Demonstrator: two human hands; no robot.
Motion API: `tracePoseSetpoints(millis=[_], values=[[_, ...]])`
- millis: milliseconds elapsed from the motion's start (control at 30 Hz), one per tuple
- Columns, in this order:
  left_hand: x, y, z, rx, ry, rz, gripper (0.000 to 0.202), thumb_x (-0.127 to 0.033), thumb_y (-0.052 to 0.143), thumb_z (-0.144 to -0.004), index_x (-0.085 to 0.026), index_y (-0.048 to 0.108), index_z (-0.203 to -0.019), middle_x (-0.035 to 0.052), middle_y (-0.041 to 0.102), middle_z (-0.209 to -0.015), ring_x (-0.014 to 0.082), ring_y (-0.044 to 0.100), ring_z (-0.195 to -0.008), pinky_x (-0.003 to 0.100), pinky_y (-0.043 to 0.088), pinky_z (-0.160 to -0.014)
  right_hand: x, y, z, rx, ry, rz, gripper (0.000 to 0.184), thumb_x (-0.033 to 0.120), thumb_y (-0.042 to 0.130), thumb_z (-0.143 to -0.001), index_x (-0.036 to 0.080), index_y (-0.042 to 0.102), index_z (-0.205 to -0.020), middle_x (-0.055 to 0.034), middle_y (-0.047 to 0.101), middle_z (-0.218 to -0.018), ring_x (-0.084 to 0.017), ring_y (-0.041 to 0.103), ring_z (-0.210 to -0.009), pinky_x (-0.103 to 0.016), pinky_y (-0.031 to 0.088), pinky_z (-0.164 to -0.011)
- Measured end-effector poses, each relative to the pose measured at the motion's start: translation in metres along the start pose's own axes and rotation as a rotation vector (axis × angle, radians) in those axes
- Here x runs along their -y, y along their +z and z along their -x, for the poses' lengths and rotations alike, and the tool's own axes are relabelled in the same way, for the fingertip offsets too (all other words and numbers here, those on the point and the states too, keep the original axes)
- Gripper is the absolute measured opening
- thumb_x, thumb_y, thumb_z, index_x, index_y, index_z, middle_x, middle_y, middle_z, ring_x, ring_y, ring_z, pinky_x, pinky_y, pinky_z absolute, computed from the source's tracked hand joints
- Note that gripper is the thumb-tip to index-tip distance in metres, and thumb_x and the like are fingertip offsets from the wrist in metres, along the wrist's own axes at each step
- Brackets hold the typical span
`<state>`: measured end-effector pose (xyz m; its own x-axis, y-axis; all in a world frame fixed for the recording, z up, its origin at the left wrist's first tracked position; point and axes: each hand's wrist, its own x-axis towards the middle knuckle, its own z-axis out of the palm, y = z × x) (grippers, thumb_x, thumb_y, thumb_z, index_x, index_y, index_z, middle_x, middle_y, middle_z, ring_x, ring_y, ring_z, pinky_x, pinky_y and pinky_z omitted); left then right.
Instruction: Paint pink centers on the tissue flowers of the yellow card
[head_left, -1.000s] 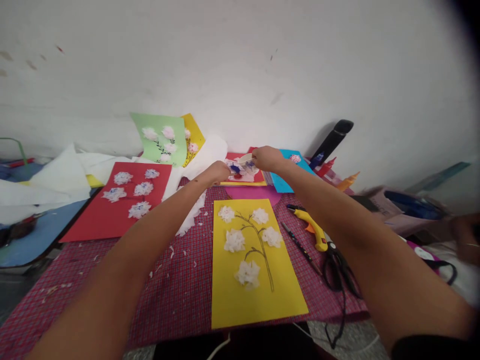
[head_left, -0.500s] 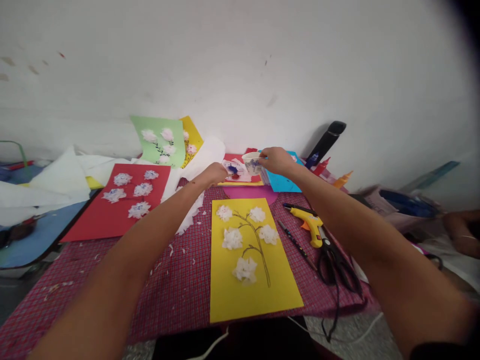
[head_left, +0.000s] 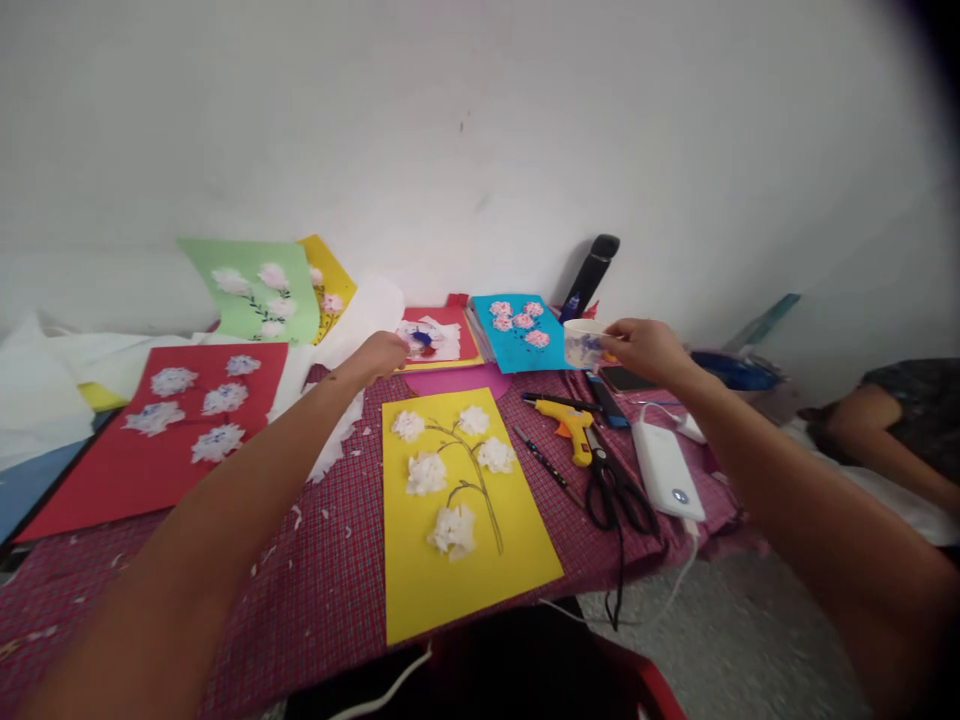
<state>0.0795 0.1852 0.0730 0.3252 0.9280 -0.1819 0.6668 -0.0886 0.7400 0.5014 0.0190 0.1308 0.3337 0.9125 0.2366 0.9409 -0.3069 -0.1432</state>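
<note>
In the head view, the person's two bare forearms reach in from the bottom corners across a counter (head_left: 322, 600) covered in red checked cloth. The right hand (head_left: 649, 352) is raised at centre right, its fingers (head_left: 619, 340) curled firmly around a paper cup (head_left: 583, 343) with blue marks on it, which is held in the air just above the right edge of a blue sheet (head_left: 551, 345). The left hand (head_left: 382, 355) is at the centre, just beside a piece of white tissue (head_left: 427, 340) with blue and red colour on it, lying on a red card (head_left: 450, 325). Its fingers are bunched and turned away, so I cannot tell whether they have hold of anything.

Below the hands lies a yellow sheet (head_left: 480, 590) with white tissue flowers and a drawn branch. A red sheet (head_left: 112, 470) with flowers lies to the left, and a green sheet (head_left: 247, 310) leans against the wall at upper left. At lower right are a yellow glue gun (head_left: 566, 425), black-handled scissors (head_left: 615, 500) and a white power bank (head_left: 664, 470). At the far right edge, another person's bare arm (head_left: 885, 430) rests apart from the counter.
</note>
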Motion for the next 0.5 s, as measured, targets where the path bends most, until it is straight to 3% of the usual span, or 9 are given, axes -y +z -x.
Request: tracePoseSetpoints(millis=[133,233,333,500], values=[[-0.001,0.003,0.000,-0.071,-0.091,0.048,0.039,-0.033,0.071,-0.088,-0.013,0.076,-0.121,0.0064,0.070,-0.077,0.0113,0.043,-0.045,0.030,0.029,-0.049,-0.059,0.014,0.005,-0.034,0.097,0.079,0.030,0.035,0.059,-0.099,0.020,0.083,-0.109,-0.0141,0.082,-0.108,-0.028,0.073,-0.095,-0.035,0.048,-0.080],[0.000,0.003,-0.002,-0.072,-0.094,0.064,0.038,-0.027,0.070,-0.087,-0.013,0.075,-0.123,0.0070,0.071,-0.080,0.0105,0.043,-0.046,0.029,0.030,-0.048,-0.083,0.026,0.005,-0.048,0.211,0.087,0.032,0.038,0.057,-0.100,0.023,0.082,-0.115,-0.0141,0.081,-0.112,-0.031,0.073,-0.102,-0.036,0.049,-0.083],[0.002,0.003,-0.003,-0.070,-0.087,0.066,0.035,-0.023,0.067,-0.088,-0.012,0.075,-0.121,0.0074,0.071,-0.081,0.0100,0.042,-0.046,0.029,0.031,-0.048,-0.090,0.036,0.002,-0.068,0.269,0.067,0.034,0.040,0.057,-0.100,0.024,0.081,-0.119,-0.0151,0.080,-0.119,-0.032,0.073,-0.109,-0.037,0.049,-0.084],[0.004,0.002,-0.002,-0.075,-0.082,0.047,0.035,-0.024,0.067,-0.086,-0.012,0.076,-0.118,0.0071,0.071,-0.080,0.0102,0.044,-0.047,0.027,0.032,-0.048,-0.078,0.048,-0.009,-0.113,0.304,0.063,0.036,0.043,0.057,-0.099,0.026,0.082,-0.119,-0.0153,0.080,-0.119,-0.032,0.073,-0.105,-0.037,0.049,-0.080]])
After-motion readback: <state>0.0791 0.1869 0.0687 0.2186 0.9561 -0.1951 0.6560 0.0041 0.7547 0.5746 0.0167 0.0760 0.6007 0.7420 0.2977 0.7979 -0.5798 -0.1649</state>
